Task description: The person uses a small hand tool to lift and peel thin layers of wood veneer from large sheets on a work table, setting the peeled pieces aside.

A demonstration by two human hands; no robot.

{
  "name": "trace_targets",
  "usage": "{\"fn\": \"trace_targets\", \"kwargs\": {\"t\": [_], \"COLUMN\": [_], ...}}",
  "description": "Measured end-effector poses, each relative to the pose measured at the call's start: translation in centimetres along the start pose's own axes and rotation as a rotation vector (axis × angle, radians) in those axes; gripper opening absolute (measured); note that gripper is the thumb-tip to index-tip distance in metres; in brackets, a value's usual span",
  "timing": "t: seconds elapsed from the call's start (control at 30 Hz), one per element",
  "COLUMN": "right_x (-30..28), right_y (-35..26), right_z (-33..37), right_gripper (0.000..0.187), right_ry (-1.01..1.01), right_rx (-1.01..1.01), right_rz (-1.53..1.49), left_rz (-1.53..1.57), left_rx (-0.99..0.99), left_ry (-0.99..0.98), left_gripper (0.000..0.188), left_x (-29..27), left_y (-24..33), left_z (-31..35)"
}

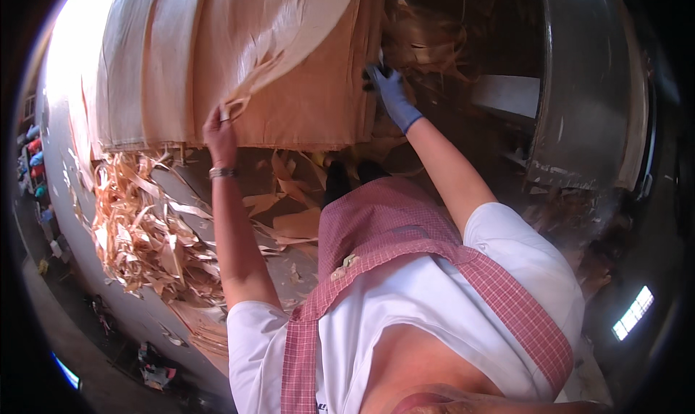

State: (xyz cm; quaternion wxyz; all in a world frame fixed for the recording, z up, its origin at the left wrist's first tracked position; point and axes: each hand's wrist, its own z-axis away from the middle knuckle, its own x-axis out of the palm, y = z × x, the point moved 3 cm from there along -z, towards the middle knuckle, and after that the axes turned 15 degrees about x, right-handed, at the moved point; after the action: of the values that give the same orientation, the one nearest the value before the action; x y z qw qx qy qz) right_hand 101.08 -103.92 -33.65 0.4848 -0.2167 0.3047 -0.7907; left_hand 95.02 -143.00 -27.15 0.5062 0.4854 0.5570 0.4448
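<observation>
A stack of thin wood veneer sheets [311, 99] fills the upper middle of the head view. My bare left hand [220, 135] pinches the near corner of a loose veneer sheet [289, 48], which is lifted and gathered into folds toward my fingers. At the stack's right edge is my right hand [394, 99], in a blue glove with dark fingertips. Its fingers are curled beside the veneer edge, and a small pale sliver shows just beyond them. What those fingers hold is too small to make out.
Torn veneer strips [145, 229] lie heaped on the floor at left, with more scraps [289, 189] under the stack's near edge. A long dark panel-like surface [586, 88] stands at right. A pale flat board [505, 95] lies between it and the stack.
</observation>
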Motion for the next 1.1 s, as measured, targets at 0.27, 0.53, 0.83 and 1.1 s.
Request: {"fn": "trace_targets", "kwargs": {"t": [0.27,0.53,0.83,1.1], "right_x": [-6.1,-1.5,24.0,46.6], "right_y": [8.7,3.5,2.4,10.9], "right_z": [5.7,12.7,15.2,9.5], "right_gripper": [0.042,0.021,0.016,0.033], "right_ry": [0.179,0.004,-0.452,0.015], "right_rx": [0.005,-0.112,-0.494,-0.119], "right_rz": [0.545,0.335,0.507,0.779], "left_rz": [-0.535,-0.735,-1.729,-0.369], "left_rx": [0.091,0.246,-0.288,-0.674], "left_ry": [-0.207,-0.615,0.073,-0.730], "left_gripper": [0.020,0.041,0.066,0.073], "left_x": [-2.9,3.2,-22.7,-25.7], "left_y": [9.4,5.4,-9.8,-15.3], "left_z": [-1.1,6.2,0.1,-2.5]}}
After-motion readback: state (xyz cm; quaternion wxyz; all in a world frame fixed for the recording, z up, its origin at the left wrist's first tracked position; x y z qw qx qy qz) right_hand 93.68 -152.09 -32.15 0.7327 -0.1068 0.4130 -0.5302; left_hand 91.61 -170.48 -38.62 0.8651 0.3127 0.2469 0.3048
